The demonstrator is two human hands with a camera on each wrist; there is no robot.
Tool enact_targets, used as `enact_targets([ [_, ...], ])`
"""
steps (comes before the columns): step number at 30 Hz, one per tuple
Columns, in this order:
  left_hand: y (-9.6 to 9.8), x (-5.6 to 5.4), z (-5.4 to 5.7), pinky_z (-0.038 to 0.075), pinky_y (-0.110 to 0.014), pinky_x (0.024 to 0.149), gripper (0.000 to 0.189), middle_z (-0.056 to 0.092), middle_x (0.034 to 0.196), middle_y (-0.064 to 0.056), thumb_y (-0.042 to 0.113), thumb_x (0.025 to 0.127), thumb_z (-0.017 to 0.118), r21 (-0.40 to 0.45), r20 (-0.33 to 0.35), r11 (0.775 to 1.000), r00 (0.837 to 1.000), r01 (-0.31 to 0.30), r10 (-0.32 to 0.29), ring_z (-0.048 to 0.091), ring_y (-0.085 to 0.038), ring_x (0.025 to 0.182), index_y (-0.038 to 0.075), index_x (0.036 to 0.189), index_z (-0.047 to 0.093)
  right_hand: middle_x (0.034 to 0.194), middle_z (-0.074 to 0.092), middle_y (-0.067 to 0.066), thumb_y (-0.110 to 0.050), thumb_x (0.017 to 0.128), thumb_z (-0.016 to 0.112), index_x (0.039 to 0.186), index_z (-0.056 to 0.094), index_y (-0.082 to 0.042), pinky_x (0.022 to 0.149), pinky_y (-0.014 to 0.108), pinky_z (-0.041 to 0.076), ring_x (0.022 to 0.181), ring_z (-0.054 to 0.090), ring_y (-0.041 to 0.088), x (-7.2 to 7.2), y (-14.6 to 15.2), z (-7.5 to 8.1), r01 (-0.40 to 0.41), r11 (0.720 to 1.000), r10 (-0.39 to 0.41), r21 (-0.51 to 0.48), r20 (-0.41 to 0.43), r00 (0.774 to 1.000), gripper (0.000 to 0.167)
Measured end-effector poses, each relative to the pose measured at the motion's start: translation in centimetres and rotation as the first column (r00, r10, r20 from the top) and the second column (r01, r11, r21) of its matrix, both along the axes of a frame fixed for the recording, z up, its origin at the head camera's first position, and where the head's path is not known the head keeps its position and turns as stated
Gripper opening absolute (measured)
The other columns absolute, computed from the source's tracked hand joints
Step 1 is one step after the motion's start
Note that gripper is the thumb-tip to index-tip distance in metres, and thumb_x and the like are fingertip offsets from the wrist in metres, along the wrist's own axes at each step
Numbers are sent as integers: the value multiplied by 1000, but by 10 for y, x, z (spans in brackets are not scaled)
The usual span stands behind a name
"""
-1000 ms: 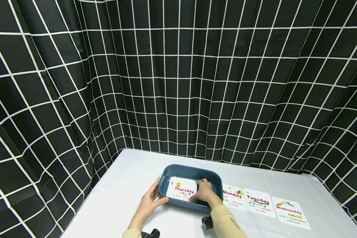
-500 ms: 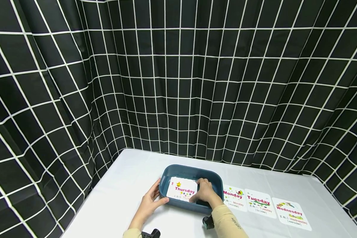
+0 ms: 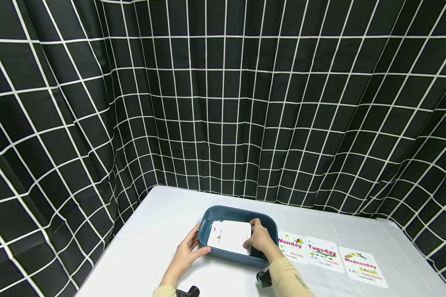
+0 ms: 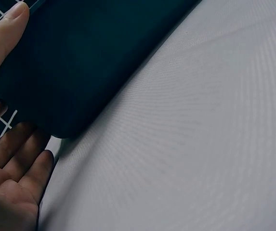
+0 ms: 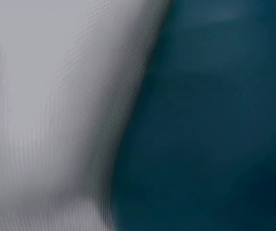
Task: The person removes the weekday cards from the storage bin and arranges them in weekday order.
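Note:
A blue plastic bin [image 3: 241, 260] stands on the table with a few white cards in it. My left hand [image 3: 186, 253] rests against its left corner, thumb along the front and fingers beside the end wall. In the left wrist view the thumb lies at the rim and the other fingers [image 4: 37, 178] are loosely extended. Inside the bin my right hand [image 3: 262, 239] pinches the right edge of the upper card [image 3: 230, 237]; its print is mostly washed out. A red letter shows on a card beneath. The right wrist view holds only bin wall and cloth, with no hand.
Right of the bin lie a Monday card [image 3: 292, 247], a Tuesday card [image 3: 325, 253] and a Wednesday card [image 3: 363, 267] in a row on the white-covered table [image 3: 171, 206]. A black curtain with white grid lines [image 3: 223, 103] hangs behind the table.
My right hand has shifted slightly right with the upper card's right edge. That card's Thursday lettering, readable before, now looks washed out. The left hand keeps its place at the bin.

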State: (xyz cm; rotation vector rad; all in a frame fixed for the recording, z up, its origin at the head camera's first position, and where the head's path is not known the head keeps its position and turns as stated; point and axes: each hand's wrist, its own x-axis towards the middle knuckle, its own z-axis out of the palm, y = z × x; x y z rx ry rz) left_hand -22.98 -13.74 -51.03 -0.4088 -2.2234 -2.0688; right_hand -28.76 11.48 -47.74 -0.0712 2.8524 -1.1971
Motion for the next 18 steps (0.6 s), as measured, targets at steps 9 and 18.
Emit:
enact_targets([
  [9, 1, 1, 2, 33, -39, 105, 84, 42, 132, -29, 13, 77, 76, -10, 7, 1000, 1000, -11, 11, 39, -39, 124, 1, 144, 28, 77, 52, 7, 7, 58, 81, 119, 41, 5, 56, 31, 44, 64, 48, 18, 2, 0, 4, -7, 1000, 7, -3, -4, 1000, 73],
  [18, 1, 2, 3, 33, -40, 104, 84, 43, 132, -28, 13, 77, 76, -13, 8, 1000, 1000, -12, 12, 40, -39, 124, 2, 144, 28, 70, 48, 6, 12, 63, 75, 123, 40, 8, 44, 26, 50, 50, 50, 13, 11, -4, 11, -103, 990, 101, -98, -25, 995, 70],
])
